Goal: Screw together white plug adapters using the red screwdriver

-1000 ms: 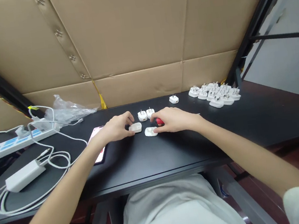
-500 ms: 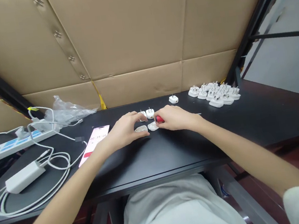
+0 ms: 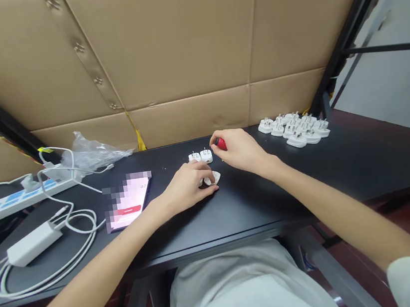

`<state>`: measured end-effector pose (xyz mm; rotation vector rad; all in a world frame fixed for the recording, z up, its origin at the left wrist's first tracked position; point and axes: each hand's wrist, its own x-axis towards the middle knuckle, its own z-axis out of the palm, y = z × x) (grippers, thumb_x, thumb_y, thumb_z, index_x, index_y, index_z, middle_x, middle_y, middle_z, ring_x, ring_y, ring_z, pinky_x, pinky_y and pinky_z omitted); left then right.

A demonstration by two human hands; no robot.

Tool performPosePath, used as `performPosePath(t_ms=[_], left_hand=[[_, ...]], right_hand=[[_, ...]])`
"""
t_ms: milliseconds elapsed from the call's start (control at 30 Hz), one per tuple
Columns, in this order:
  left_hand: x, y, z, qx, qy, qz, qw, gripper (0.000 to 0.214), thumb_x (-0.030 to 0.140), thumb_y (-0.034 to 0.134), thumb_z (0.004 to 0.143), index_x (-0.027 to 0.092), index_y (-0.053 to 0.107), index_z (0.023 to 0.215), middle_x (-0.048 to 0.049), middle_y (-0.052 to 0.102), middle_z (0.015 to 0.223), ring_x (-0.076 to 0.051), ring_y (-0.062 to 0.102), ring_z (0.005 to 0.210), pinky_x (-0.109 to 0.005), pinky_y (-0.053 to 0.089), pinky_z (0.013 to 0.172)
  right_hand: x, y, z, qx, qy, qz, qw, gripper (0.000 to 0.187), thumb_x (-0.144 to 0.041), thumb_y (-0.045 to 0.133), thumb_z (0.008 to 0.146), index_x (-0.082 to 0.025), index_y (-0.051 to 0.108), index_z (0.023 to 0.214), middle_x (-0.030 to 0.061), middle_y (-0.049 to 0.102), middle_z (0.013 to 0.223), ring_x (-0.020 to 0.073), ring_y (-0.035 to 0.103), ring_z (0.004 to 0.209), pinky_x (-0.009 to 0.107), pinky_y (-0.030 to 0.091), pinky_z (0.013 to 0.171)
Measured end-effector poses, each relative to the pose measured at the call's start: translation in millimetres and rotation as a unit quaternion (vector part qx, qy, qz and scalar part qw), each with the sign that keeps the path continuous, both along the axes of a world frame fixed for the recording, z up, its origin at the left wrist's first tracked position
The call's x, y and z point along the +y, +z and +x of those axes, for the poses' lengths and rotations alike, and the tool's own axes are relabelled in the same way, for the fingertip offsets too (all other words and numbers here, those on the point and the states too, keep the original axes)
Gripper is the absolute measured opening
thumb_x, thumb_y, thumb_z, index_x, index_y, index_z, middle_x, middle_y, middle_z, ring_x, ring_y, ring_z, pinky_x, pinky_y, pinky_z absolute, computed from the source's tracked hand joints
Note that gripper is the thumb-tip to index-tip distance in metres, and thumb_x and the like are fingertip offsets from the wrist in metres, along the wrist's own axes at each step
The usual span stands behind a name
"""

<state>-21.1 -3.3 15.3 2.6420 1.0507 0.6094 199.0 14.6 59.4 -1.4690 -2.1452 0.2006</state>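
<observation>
My left hand (image 3: 194, 182) is closed around a white plug cover (image 3: 213, 177) lying on the black table, thumb on the near side and fingers over it. Part of another white piece (image 3: 201, 182) shows beneath its fingers. My right hand (image 3: 238, 150) is raised slightly farther back, its fingers wrapped around the red handle of a screwdriver (image 3: 221, 144); the shaft is hidden by the hand. Between and behind the hands, two white plugs (image 3: 206, 156) stand side by side with their metal pins up.
A cluster of several white plugs (image 3: 302, 128) sits at the back right. On the left are a phone (image 3: 130, 203), a white charger (image 3: 33, 242) with coiled cable, a power strip (image 3: 18, 198) and a clear plastic bag (image 3: 91, 153). Cardboard (image 3: 184, 50) walls the table's back.
My left hand has shifted right and closed over the white cover. My right hand has moved back from the cover with the screwdriver, now hiding the lone plug behind it.
</observation>
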Motion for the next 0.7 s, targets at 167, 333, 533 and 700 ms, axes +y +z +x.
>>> performPosePath(t_ms=[167,333,533,700], left_hand=[[-6.5,1.8,9.2,-0.044,-0.001,-0.008,0.999,0.015,0.035,0.072,0.096,0.027,0.08,0.087,-0.0083,0.082,0.112,-0.031,0.075,0.104,-0.05,0.055,0.107],[10.8,28.4,-18.6,-0.039,0.077,0.037,0.996,0.017,0.037,0.071,0.092,0.026,0.083,0.085,-0.0094,0.08,0.126,-0.035,0.075,0.114,-0.049,0.056,0.104],[41.3,42.8,-66.7,0.054,0.222,0.058,0.972,0.019,0.039,0.071,0.085,0.029,0.085,0.077,-0.011,0.083,0.11,-0.037,0.076,0.1,-0.05,0.057,0.099],[54.4,28.3,-78.8,0.09,0.234,0.021,0.968,0.014,0.032,0.071,0.076,0.029,0.084,0.072,-0.0118,0.086,0.1,-0.039,0.079,0.098,-0.047,0.059,0.093]], right_hand=[[1.5,0.3,1.2,0.021,-0.011,0.024,0.999,0.017,-0.026,0.059,0.104,-0.024,0.075,0.107,0.0043,0.084,0.109,0.0225,0.075,0.097,0.032,0.044,0.077],[3.2,2.1,3.7,0.021,-0.026,0.042,0.999,0.017,-0.027,0.06,0.103,-0.025,0.076,0.11,0.0052,0.084,0.115,0.0243,0.074,0.102,0.032,0.044,0.079],[0.9,2.1,2.8,0.002,-0.014,0.017,1.0,0.017,-0.027,0.059,0.104,-0.024,0.076,0.108,0.005,0.084,0.114,0.0246,0.074,0.105,0.033,0.044,0.079],[-0.3,-0.1,-0.2,-0.008,-0.004,0.013,1.0,0.017,-0.027,0.06,0.104,-0.024,0.076,0.109,0.0055,0.084,0.117,0.0257,0.074,0.109,0.033,0.042,0.079]])
